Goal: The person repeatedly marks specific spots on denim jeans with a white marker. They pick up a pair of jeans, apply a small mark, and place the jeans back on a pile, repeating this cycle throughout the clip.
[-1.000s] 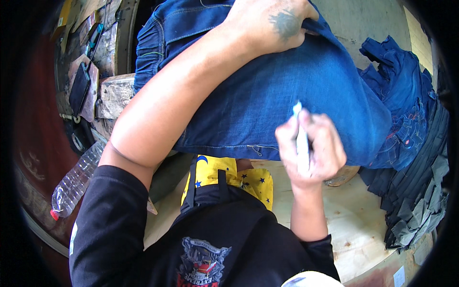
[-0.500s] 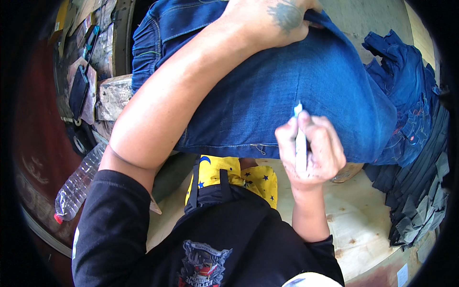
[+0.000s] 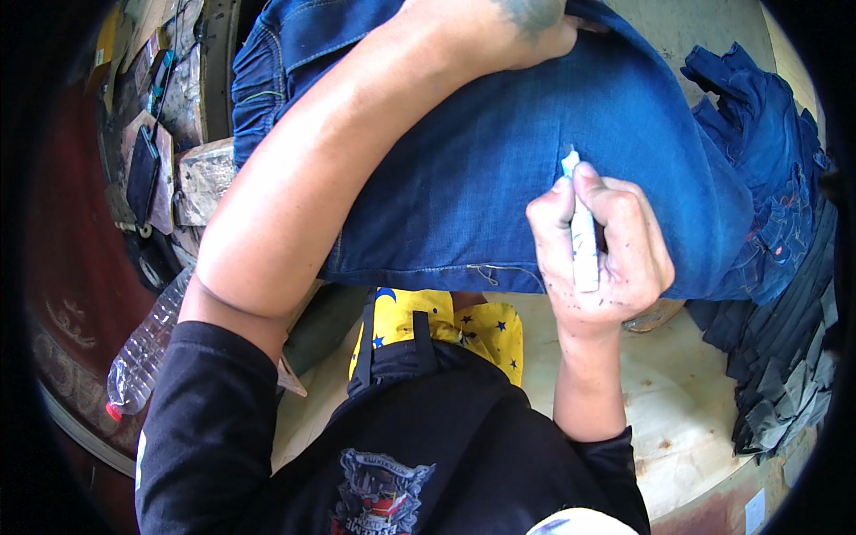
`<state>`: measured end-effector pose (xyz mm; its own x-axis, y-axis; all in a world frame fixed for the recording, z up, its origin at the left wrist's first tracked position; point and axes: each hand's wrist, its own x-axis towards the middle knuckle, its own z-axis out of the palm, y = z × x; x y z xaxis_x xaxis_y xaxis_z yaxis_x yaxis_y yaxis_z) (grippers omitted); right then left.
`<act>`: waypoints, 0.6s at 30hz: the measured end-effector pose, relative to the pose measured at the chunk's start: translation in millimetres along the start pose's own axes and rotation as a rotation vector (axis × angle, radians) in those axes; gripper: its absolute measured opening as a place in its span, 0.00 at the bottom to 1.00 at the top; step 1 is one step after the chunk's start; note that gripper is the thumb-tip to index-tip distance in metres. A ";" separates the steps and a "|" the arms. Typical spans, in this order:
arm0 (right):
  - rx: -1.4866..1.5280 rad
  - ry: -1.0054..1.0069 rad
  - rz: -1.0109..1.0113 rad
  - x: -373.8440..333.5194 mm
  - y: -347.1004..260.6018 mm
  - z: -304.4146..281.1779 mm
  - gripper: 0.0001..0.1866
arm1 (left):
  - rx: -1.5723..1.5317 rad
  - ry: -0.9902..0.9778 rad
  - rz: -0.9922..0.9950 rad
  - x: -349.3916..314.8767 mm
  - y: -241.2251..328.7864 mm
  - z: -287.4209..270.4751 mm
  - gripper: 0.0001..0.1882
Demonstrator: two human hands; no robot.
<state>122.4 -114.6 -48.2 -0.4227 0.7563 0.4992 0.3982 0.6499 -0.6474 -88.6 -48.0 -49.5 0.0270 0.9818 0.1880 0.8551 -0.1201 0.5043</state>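
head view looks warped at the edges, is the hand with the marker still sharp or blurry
In the head view the right hand and white marker are sharp and evenly daylit on the blue jeans; the fisheye bends the rim, dark corners vignette, and the plastic bottle curves.

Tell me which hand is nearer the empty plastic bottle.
Left. The left hand presses the blue jeans at the top; the plastic bottle lies lower left. The right hand, holding a white marker, is farther right.

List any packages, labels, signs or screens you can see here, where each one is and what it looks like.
Clear plastic bottle: lower left, lying on its side, ribbed, red cap.
Small white label: bottom right, on the rim of the wooden table, rectangular.
Dark flat device: upper left among clutter; whether it is a screen cannot be told.
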 end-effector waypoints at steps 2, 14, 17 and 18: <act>0.007 -0.052 0.038 -5.9 -8.5 -8.8 0.11 | 0.004 -0.022 -0.017 3.1 -2.2 2.7 0.14; 0.007 0.037 -0.013 -2.6 2.6 -1.5 0.10 | -0.003 0.030 0.022 2.3 -2.9 6.8 0.12; 0.030 -0.027 0.012 -5.7 -8.2 -12.6 0.10 | 0.006 0.011 0.010 3.5 -1.0 5.5 0.12; 0.049 -0.052 0.015 -6.8 -11.8 -17.3 0.10 | -0.001 0.003 0.005 4.3 -0.7 5.0 0.12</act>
<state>134.7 -126.1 -34.0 -0.4592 0.7605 0.4592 0.3649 0.6327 -0.6830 -86.5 -42.9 -53.2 0.0303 0.9808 0.1929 0.8543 -0.1256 0.5043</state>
